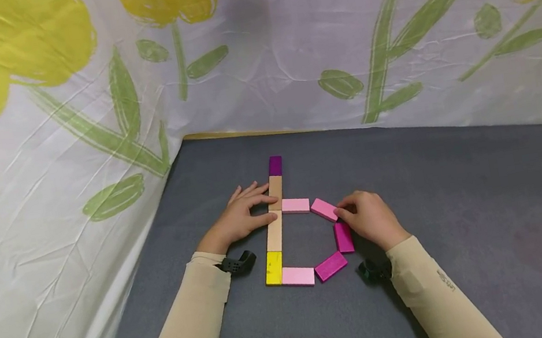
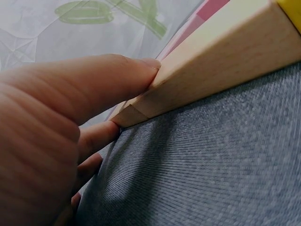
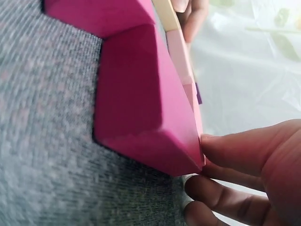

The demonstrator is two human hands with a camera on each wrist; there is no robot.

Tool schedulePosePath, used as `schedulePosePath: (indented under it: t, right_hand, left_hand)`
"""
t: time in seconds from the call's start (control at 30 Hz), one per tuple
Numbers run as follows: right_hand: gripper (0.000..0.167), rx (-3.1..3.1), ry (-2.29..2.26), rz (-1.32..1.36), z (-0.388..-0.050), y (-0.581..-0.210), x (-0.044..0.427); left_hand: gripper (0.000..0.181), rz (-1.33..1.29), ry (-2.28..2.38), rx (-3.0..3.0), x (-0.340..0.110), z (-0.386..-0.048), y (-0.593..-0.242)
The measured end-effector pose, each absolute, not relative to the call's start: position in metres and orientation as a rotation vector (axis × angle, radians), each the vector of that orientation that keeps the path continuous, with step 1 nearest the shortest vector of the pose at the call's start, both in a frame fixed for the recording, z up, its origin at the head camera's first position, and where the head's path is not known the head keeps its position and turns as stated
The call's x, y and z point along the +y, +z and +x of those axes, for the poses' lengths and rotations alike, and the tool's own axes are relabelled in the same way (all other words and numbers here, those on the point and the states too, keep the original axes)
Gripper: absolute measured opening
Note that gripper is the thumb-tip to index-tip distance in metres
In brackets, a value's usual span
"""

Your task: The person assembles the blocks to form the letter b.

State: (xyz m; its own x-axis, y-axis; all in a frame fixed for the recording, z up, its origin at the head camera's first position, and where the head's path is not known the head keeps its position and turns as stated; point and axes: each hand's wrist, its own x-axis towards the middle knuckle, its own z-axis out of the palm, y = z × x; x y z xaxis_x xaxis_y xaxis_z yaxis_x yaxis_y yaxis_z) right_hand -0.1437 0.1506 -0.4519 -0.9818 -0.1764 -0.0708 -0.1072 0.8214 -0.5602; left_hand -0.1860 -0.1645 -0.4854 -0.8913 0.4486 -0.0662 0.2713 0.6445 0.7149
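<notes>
Flat blocks form an outline like a letter b. My left hand (image 1: 241, 215) rests its outstretched thumb and a fingertip on the upper plain wooden block (image 1: 275, 190) and the lower plain wooden block (image 1: 274, 233). In the left wrist view the thumb touches the edge of a wooden block (image 2: 207, 61). My right hand (image 1: 370, 218) pinches the outer end of a tilted pink block (image 1: 323, 209) between thumb and finger. Below it lies a magenta block (image 1: 344, 238), large in the right wrist view, partly covering the pinched block.
A purple block (image 1: 275, 166) tops the column and a yellow block (image 1: 273, 268) ends it. Pale pink blocks join at the upper side (image 1: 296, 205) and bottom (image 1: 298, 276); another magenta block (image 1: 331, 266) slants between. Grey cloth (image 1: 468, 221) covers the table, with a flowered curtain (image 1: 288, 73) behind.
</notes>
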Motion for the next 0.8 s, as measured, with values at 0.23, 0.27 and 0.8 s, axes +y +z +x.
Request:
schedulePosePath:
  t: [0.23,0.27,0.8]
  right_hand:
    - [0.021,2.866,-0.864,-0.228,-0.1404,-0.4508,0.1498]
    - [0.021,2.867,-0.864,-0.225,-0.1403,-0.4507,0.149]
    - [0.02,2.89,-0.85,-0.261,-0.1407,-0.4509,0.1477]
  left_hand:
    - [0.047,0.591,1.092,2.626,-0.1647,-0.1852,-0.4841]
    - [0.047,0.588,1.095,2.625,-0.1649,-0.1851,-0.4841]
    - [0.045,0.592,1.12,2.628,-0.1647,-0.1865,-0.4865]
